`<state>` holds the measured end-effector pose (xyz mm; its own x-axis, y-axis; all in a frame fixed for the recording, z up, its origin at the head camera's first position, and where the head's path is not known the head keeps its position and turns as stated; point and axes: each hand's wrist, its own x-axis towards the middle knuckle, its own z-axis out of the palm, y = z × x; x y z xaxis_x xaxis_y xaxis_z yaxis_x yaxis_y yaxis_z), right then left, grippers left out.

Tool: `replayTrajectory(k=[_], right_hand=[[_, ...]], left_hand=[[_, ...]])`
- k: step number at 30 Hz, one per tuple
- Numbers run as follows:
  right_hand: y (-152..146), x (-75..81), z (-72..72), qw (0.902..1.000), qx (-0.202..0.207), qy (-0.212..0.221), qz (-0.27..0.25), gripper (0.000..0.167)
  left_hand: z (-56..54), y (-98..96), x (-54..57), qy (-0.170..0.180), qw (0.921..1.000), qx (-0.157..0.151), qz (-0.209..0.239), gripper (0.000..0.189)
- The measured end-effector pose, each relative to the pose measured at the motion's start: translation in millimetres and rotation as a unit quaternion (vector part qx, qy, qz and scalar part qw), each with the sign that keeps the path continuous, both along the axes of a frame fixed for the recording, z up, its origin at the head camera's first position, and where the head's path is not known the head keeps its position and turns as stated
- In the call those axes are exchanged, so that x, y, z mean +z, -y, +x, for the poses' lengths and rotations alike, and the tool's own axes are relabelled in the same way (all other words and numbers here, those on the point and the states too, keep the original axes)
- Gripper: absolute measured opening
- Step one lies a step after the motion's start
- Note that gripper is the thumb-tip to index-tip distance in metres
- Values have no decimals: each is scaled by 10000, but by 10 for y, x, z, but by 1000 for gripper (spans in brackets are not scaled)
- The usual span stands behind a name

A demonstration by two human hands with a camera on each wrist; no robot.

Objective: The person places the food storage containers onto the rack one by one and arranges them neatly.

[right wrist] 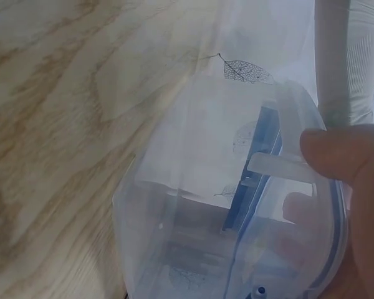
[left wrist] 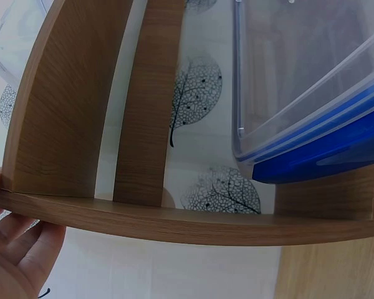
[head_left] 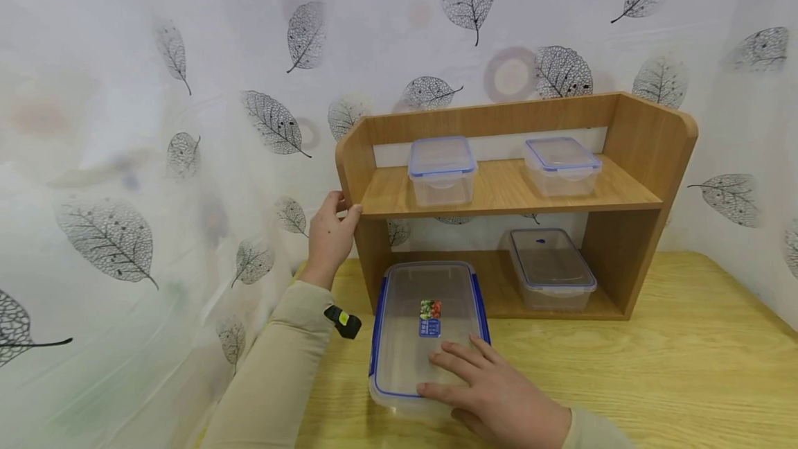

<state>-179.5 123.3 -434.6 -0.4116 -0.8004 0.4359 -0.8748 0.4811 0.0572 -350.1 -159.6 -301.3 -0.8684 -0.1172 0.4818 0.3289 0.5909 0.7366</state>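
A two-tier wooden desk shelf (head_left: 499, 208) stands on the table. My left hand (head_left: 330, 238) holds its left side panel at the middle board, with the thumb at the front edge and the fingers on the outer side. A large clear food container (head_left: 405, 366) with blue side clips and a label lies in front of the lower left compartment, its far end at the opening. My right hand (head_left: 499, 393) rests with spread, fairly straight fingers on its lid. In the right wrist view the thumb (right wrist: 336, 149) touches the near rim, and the other fingers show partly through clear plastic.
Two small lidded containers stand on the upper tier, one at left (head_left: 442, 186) and one at right (head_left: 564, 179). A medium container (head_left: 555, 296) is in the lower right. Leaf-patterned sheeting (head_left: 106, 241) hangs behind and close on the left. The wood-grain table (head_left: 704, 366) extends right.
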Motion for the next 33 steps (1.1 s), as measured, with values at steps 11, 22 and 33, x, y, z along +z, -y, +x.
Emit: replayTrajectory(k=[11, 22, 33], right_hand=[[0, 11, -49, 9990, -217, 368, -111, 73], [8, 32, -159, 9989, -243, 317, -259, 74], [8, 34, -262, 9986, -309, 384, -204, 69]], left_hand=[[9, -15, 2, 25, 10000, -49, 13, 38], [-2, -10, 15, 47, 10000, -39, 20, 38], [1, 7, 0, 45, 10000, -23, 1, 39]])
